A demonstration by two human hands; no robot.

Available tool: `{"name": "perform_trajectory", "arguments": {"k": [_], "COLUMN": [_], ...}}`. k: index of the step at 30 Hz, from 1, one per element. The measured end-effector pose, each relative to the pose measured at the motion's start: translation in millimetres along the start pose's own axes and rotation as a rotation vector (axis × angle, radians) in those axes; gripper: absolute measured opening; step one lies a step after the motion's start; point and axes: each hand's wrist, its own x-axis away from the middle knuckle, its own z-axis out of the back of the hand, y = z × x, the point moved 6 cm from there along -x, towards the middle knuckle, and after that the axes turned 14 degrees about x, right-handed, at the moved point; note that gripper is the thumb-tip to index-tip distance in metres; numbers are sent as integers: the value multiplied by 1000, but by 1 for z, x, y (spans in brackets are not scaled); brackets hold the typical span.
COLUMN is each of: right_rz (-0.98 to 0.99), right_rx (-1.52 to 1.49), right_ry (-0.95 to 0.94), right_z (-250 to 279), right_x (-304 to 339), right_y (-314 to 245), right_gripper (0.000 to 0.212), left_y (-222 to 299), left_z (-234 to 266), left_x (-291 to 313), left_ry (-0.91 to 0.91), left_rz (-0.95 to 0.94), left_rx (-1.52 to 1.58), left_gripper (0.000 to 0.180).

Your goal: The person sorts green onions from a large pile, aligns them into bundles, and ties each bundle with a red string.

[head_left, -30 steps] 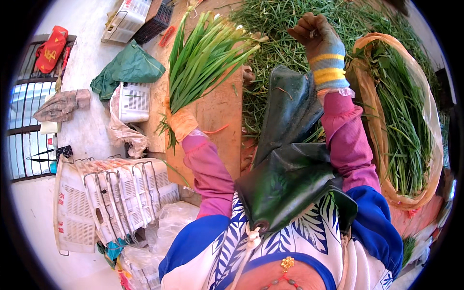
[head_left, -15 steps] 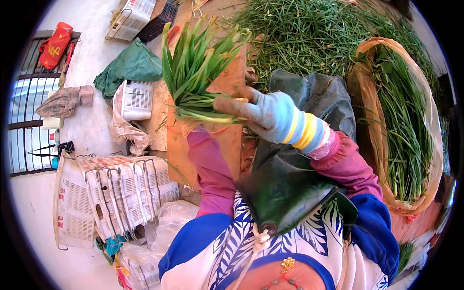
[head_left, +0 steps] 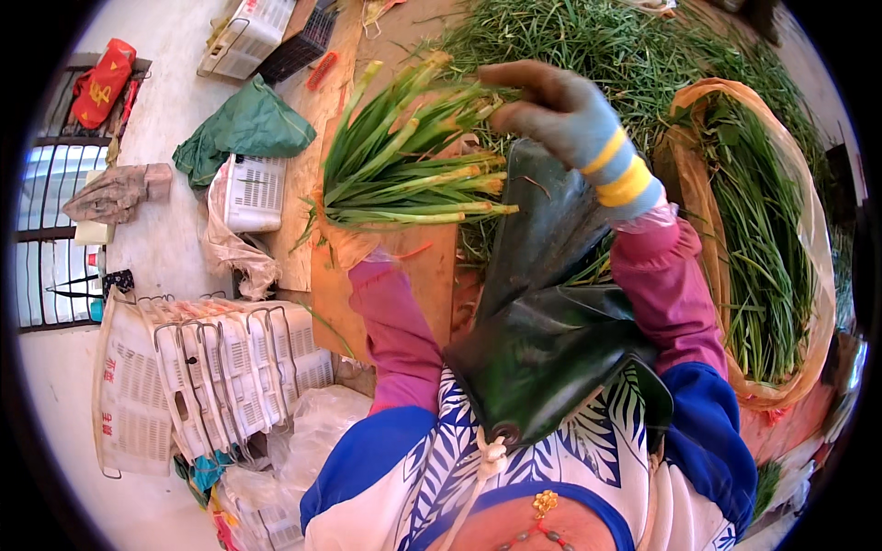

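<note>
White printed sack (head_left: 124,386) lower left — red characters.

right glove (head_left: 560,115): I read matt grey knit cloth, yellow-striped cuff
apron (head_left: 542,321): glossy dark-green rubbery sheet
board (head_left: 404,266): bare matt wood
crates (head_left: 220,367): white perforated plastic
bag (head_left: 818,220): thin translucent plastic film

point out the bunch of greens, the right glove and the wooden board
bunch of greens (head_left: 404,179), head view, middle of the stalks
right glove (head_left: 565,115), head view, back of the hand
wooden board (head_left: 404,266), head view, bare part below the bunch
</note>
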Motion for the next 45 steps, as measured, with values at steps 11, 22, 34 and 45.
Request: {"name": "perform_trajectory", "arguments": {"k": [11, 22, 34, 45], "right_rz": [250, 317, 384, -107], "right_rx": [210, 794, 1067, 1286], "right_ry": [105, 4, -295, 205], "right_z": [-28, -15, -65, 54], "right_x": [-10, -8, -7, -2], "right_y": [6, -22, 2, 54], "right_gripper": [19, 23, 18, 44], "left_y": [17, 39, 33, 69], "left_z": [36, 48, 16, 42], "left_x": [14, 20, 20, 59], "left_ry": [-87, 160, 275, 164], "left_rz": [109, -397, -532, -450], "left_rx": [-27, -101, -95, -284], "left_gripper": [69, 30, 17, 46]}}
